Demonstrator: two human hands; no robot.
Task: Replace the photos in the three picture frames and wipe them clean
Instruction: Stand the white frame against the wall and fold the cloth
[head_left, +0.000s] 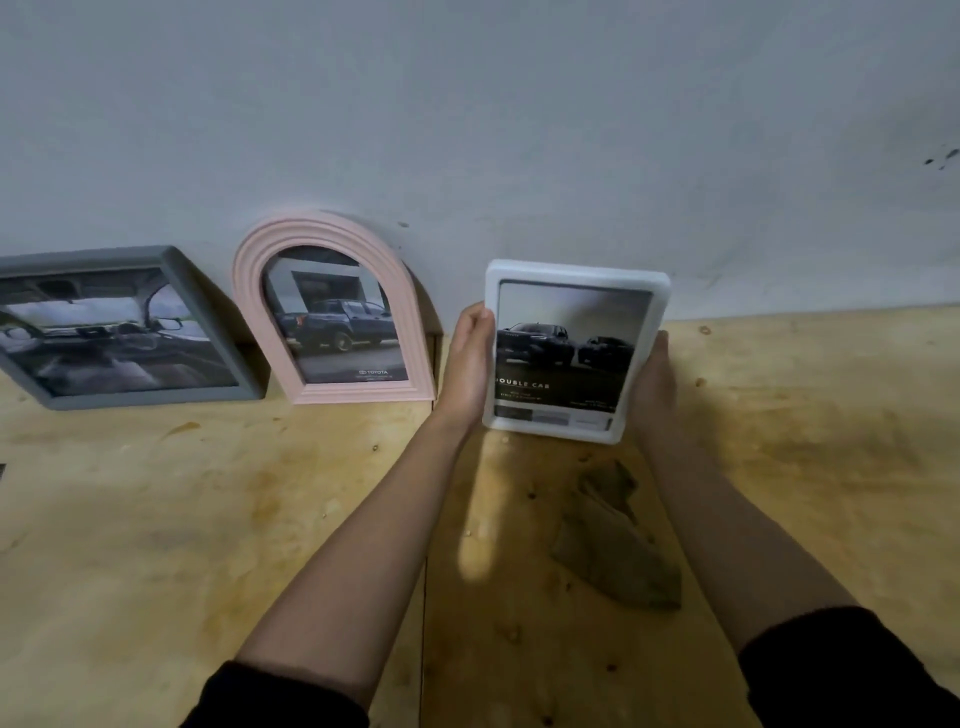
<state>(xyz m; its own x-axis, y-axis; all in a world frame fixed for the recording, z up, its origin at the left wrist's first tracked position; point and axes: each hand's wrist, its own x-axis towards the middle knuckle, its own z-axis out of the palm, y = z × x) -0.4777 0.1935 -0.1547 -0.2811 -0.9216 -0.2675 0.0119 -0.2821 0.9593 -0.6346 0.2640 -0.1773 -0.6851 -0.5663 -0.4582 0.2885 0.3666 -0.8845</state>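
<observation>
Between left hand (470, 364) and right hand (652, 384): white frame (574, 273).

You're at a rough workbench, looks like a workshop or a bare spare room. Top is raw plywood (208, 519): knots, stains, a seam down the middle. Wall (467, 104) behind it is plain grey, scuffed, with dark specks at right. Three frames (332, 306) with car prints lean there.
</observation>
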